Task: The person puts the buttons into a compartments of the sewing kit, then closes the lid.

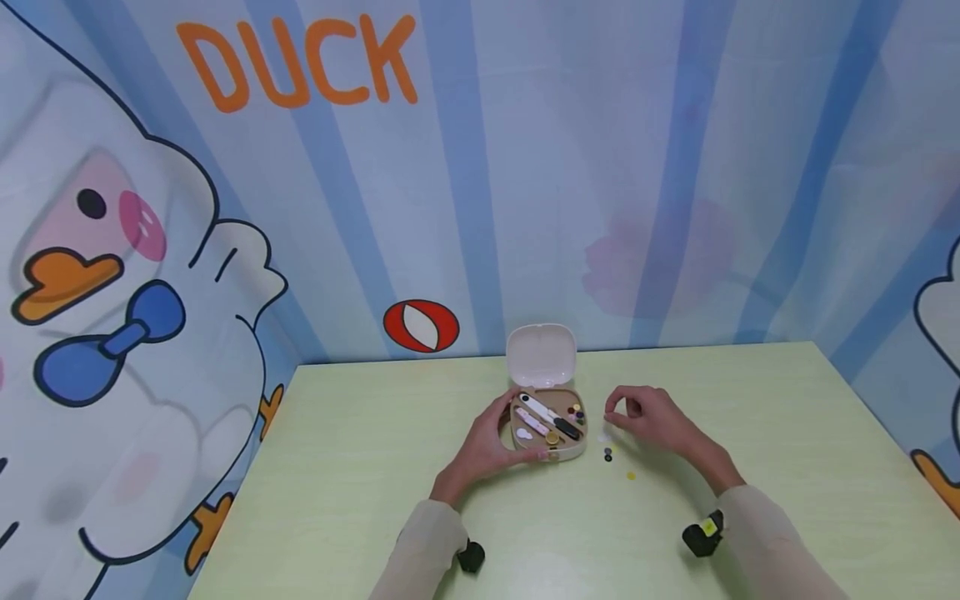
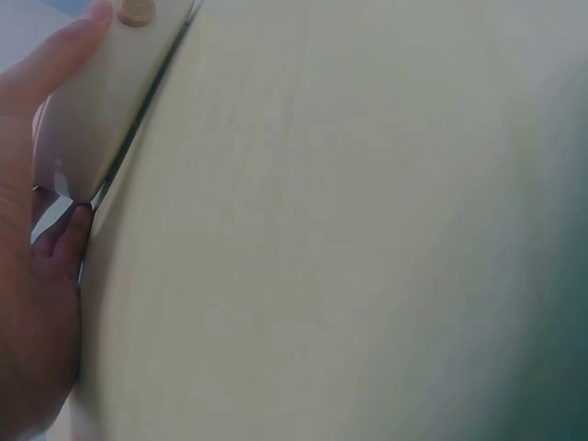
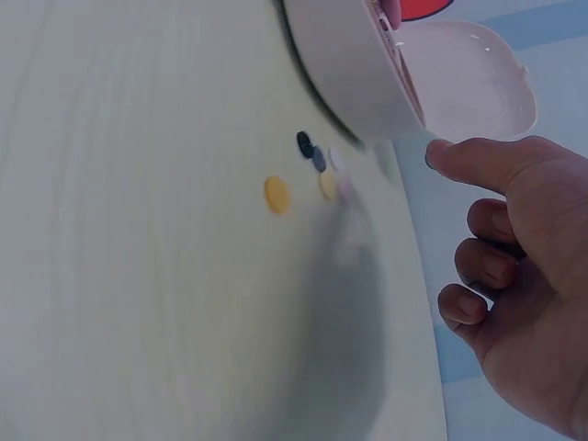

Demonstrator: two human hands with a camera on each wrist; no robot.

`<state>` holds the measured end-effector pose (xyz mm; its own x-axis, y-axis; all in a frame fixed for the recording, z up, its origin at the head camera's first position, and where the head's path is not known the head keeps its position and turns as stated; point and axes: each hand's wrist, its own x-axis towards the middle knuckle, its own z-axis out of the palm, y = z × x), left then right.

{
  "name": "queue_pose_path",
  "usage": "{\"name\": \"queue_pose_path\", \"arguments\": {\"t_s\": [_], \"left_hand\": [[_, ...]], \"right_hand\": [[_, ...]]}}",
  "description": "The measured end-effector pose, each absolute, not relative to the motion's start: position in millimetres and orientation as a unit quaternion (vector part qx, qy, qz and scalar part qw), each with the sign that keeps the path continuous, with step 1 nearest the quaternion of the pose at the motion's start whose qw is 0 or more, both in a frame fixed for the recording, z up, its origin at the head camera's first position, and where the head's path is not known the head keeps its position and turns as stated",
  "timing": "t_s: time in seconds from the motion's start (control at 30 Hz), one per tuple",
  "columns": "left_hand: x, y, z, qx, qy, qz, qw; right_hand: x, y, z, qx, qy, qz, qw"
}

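My left hand (image 1: 491, 446) grips the left side and front of a small box (image 1: 573, 450) with a beige inside, its thumb by the gold stud (image 2: 136, 11) on the front wall. The box lid (image 1: 542, 354) stands up at the back. Inside lie a white and black pen-like tool (image 1: 551, 417), a slim pinkish piece (image 1: 532, 422) and several small buttons (image 1: 576, 412). Just right of the box, my right hand (image 1: 652, 417) hovers over the table, thumb and forefinger drawn together, the other fingers curled. I cannot tell whether its fingertips hold anything.
Several loose buttons lie right of the box, among them a yellow button (image 1: 631, 476) and a dark button (image 3: 305, 144). They rest on a pale green table (image 1: 360, 467). A printed blue curtain (image 1: 525, 167) hangs behind the table's back edge.
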<state>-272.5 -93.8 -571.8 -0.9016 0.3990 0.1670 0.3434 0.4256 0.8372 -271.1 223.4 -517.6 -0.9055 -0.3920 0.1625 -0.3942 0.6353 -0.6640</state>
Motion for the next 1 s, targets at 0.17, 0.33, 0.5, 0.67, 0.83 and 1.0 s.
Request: {"name": "queue_pose_path", "arguments": {"t_s": [0.17, 0.33, 0.5, 0.67, 0.83, 1.0], "left_hand": [[-272.6, -94.2, -571.5, 0.213, 0.849, 0.483, 0.034], [-272.0, -93.3, -570.2, 0.216, 0.846, 0.487, 0.034], [-270.6, -92.1, -568.0, 0.217, 0.847, 0.485, 0.033], [-269.9, -92.3, -567.0, 0.213, 0.85, 0.48, 0.033], [-270.1, -93.0, -567.3, 0.213, 0.851, 0.479, 0.032], [-270.5, -93.4, -568.2, 0.214, 0.849, 0.482, 0.031]], "right_hand": [[-278.0, 212.8, -512.2, 0.209, -0.899, 0.385, -0.003], [-285.3, 202.4, -514.1, 0.216, -0.891, 0.399, -0.005], [-289.4, 193.8, -516.0, 0.207, -0.891, 0.404, -0.013], [-293.3, 185.0, -516.1, 0.203, -0.89, 0.408, -0.022], [-296.3, 177.6, -516.0, 0.207, -0.886, 0.413, -0.029], [-297.0, 171.4, -515.5, 0.195, -0.887, 0.416, -0.042]]}}
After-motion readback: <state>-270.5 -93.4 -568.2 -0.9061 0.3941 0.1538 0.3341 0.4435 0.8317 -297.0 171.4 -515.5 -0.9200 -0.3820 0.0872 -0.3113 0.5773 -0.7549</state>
